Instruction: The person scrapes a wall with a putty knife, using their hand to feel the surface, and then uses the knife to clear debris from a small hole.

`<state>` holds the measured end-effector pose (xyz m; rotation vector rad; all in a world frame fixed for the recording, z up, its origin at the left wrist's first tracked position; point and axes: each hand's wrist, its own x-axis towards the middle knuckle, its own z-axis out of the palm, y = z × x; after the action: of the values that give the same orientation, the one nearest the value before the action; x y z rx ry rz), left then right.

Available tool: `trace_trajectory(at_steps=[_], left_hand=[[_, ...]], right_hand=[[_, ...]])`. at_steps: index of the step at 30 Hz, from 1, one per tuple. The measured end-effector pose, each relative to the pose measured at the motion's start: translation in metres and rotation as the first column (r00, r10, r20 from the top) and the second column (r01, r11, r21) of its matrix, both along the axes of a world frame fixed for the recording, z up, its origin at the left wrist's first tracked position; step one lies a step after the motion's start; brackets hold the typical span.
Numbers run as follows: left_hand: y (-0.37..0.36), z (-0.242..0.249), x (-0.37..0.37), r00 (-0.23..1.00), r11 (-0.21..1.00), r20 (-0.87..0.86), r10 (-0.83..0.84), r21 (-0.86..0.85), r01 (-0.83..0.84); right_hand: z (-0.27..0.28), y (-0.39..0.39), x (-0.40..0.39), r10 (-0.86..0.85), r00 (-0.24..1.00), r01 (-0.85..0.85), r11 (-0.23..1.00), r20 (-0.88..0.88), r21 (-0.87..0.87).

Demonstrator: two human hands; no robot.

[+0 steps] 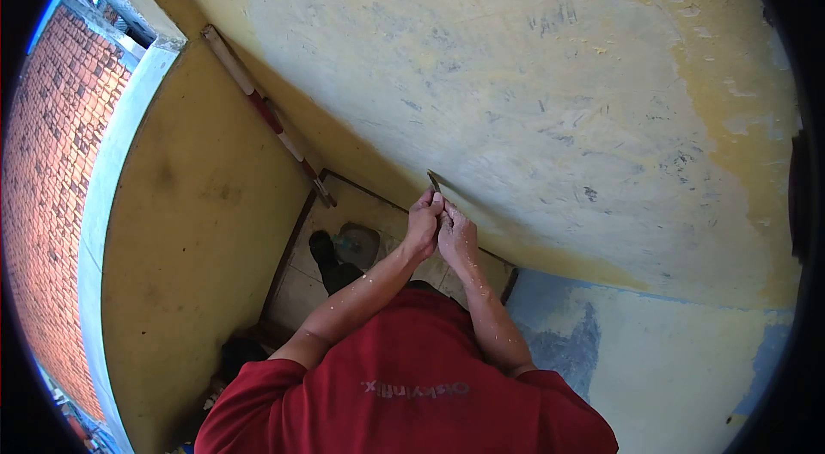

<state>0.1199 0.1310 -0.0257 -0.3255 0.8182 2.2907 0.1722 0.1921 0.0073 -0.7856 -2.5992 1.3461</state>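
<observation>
In the head view my left hand [423, 222] and my right hand [455, 235] meet in front of the wall, close together. A thin, dark scraper [434, 181] sticks up from between the fingers, its yellowish tip pointing at the wall. My left fingers pinch it near the blade. Right beside them, my right fingers are closed around its lower end, which is mostly hidden. Pale specks dot both hands and forearms. The wall [516, 110] before me has a broad whitish patch with dark scuffs, ringed by peeling yellow paint.
A red-and-white pole [268, 114] leans in the corner to the left. On the tiled floor [296, 282] below lies a grey, rounded thing [357, 245] beside my dark shoe [323, 246]. A pale ledge [116, 170] edges the low yellow wall, with tiled roofs beyond.
</observation>
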Motion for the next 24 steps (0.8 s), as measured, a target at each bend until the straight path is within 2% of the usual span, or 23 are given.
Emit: trace_trajectory(at_steps=[1,3,5,7,8,9,11,13,15,16,17,19,20,21,23,24], left_hand=[[0.005,-0.007,0.001,1.000,1.000,0.005,0.006,0.003,-0.006],[0.014,-0.021,-0.001,0.998,0.992,-0.038,0.054,-0.110,-0.058],[0.018,-0.026,0.002,0.999,0.988,-0.031,0.032,-0.149,-0.036],[0.022,-0.026,0.010,0.997,0.962,-0.040,-0.070,-0.268,0.057],[0.021,-0.026,0.014,0.992,0.941,-0.038,-0.121,-0.324,0.102],[0.019,-0.026,0.013,0.993,0.944,-0.039,-0.110,-0.317,0.092],[0.021,-0.024,0.010,0.991,0.912,-0.105,0.080,-0.395,-0.115],[0.020,-0.025,0.010,0.994,0.922,-0.093,0.056,-0.377,-0.087],[0.015,-0.024,0.006,0.996,0.934,-0.087,-0.005,-0.357,-0.026],[0.010,-0.007,0.010,0.991,0.903,-0.079,-0.111,-0.424,0.067],[0.013,-0.010,0.015,0.992,0.904,-0.073,-0.104,-0.422,0.064],[0.025,-0.022,0.016,0.995,0.893,-0.102,0.013,-0.447,-0.058],[0.025,-0.030,0.011,0.994,0.909,-0.069,0.082,-0.404,-0.103],[0.020,-0.034,0.006,0.994,0.910,-0.066,0.088,-0.400,-0.107],[0.008,-0.040,0.000,0.999,0.932,-0.048,-0.024,-0.361,0.005],[0.013,-0.038,0.005,0.995,0.939,-0.092,0.027,-0.339,-0.057]], right_hand=[[-0.007,0.003,0.002,0.006,1.000,-0.006,1.000,0.005,0.003],[-0.026,0.010,0.003,-0.016,1.000,0.015,0.994,-0.007,-0.110],[-0.035,0.019,0.010,0.001,0.997,-0.009,0.995,-0.073,-0.103],[-0.020,0.022,0.017,-0.083,0.986,0.136,0.903,0.145,-0.408],[-0.017,0.023,0.017,-0.088,0.983,0.151,0.891,0.164,-0.429],[-0.028,0.021,0.015,-0.079,0.984,0.141,0.895,0.163,-0.422],[-0.061,0.018,0.008,-0.049,0.996,0.024,0.954,-0.077,-0.299],[-0.064,0.016,0.006,-0.026,0.998,0.010,0.952,-0.048,-0.306],[-0.059,0.021,0.010,-0.064,0.996,0.079,0.960,0.065,-0.270],[-0.028,0.020,0.013,-0.097,0.977,0.165,0.908,0.190,-0.386],[-0.030,0.019,0.015,-0.091,0.976,0.162,0.909,0.196,-0.384],[-0.045,0.020,0.012,-0.100,0.991,0.057,0.921,-0.092,-0.385],[-0.064,0.019,0.006,-0.071,0.992,0.047,0.976,-0.108,-0.213],[-0.068,0.016,0.005,-0.065,0.992,0.042,0.977,-0.106,-0.208],[-0.072,0.009,0.003,-0.037,0.997,0.033,0.997,-0.063,-0.064],[-0.061,0.011,0.008,-0.043,0.999,0.044,0.994,0.010,-0.097]])
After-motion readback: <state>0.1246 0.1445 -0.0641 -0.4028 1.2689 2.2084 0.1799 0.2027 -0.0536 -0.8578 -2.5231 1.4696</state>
